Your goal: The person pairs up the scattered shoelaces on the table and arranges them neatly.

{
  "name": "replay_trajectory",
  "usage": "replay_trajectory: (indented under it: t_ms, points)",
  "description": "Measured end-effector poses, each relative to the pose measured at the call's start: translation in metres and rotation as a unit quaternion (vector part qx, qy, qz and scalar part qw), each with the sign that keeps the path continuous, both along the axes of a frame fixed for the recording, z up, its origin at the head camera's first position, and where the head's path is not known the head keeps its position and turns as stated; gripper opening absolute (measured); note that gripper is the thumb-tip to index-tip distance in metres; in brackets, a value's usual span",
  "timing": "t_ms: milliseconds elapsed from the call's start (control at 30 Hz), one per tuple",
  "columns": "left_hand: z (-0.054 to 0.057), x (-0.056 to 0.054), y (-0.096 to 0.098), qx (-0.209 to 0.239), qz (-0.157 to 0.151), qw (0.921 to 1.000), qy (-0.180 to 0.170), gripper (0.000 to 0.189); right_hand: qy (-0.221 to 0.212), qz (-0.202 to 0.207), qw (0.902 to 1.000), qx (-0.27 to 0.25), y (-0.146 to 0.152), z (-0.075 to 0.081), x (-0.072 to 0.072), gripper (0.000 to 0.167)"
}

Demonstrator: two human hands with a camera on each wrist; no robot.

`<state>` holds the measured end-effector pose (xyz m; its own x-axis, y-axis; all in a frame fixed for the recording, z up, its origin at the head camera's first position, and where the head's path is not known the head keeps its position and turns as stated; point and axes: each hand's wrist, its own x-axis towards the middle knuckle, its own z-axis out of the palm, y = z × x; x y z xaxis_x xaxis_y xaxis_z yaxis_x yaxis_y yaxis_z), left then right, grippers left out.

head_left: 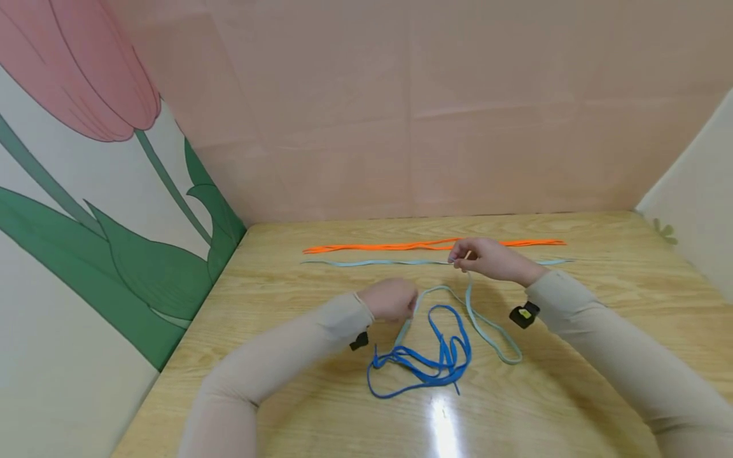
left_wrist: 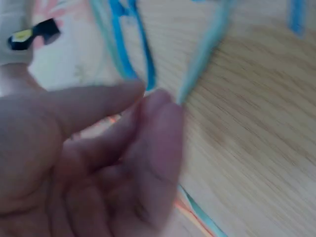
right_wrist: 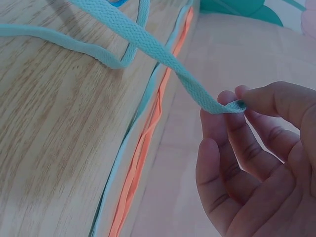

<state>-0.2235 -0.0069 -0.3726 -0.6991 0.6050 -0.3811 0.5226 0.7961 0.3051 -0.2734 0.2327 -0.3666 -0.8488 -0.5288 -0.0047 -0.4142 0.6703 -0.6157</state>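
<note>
In the head view, a pale teal shoelace point(head_left: 480, 326) runs in a loose loop between the two hands. My right hand point(head_left: 489, 257) pinches one tip of it, raised off the table. The right wrist view shows that flat woven lace point(right_wrist: 148, 47) ending between thumb and fingertips. My left hand point(head_left: 390, 299) is lower and to the left, thumb and fingers together on the same lace point(left_wrist: 205, 52); the left wrist view is blurred. A tangle of blue shoelaces point(head_left: 431, 381) lies just in front, with part of the teal lace beside it.
On the wooden table point(head_left: 275, 356), orange shoelaces point(head_left: 366, 247) lie stretched out near the back edge. Another pale teal shoelace point(head_left: 372, 263) lies straight, parallel to them and nearer. A pink covering point(head_left: 343, 127) rises behind, and a tulip-printed panel point(head_left: 137, 267) stands on the left.
</note>
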Motion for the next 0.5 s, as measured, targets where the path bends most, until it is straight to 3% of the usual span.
replay_trajectory:
  t_ms: [100,200,300,500]
  points:
    - [-0.003,0.000,-0.002,-0.120,0.002,0.9927,-0.006,0.039,0.000,0.003,1.0000,0.001,0.000,0.000,-0.001,0.009]
    - [-0.008,0.004,-0.002,-0.172,-0.001,0.9842,-0.039,0.044,0.001,0.002,1.0000,0.000,0.000,0.001,-0.001,0.010]
    - [-0.013,0.006,-0.002,-0.174,0.001,0.9838,-0.043,0.039,0.001,0.002,1.0000,-0.001,0.000,0.001,-0.001,0.010]
    - [-0.016,0.006,-0.002,-0.142,0.043,0.9877,-0.049,0.034,-0.001,0.002,1.0000,-0.006,0.001,0.001,-0.001,0.008]
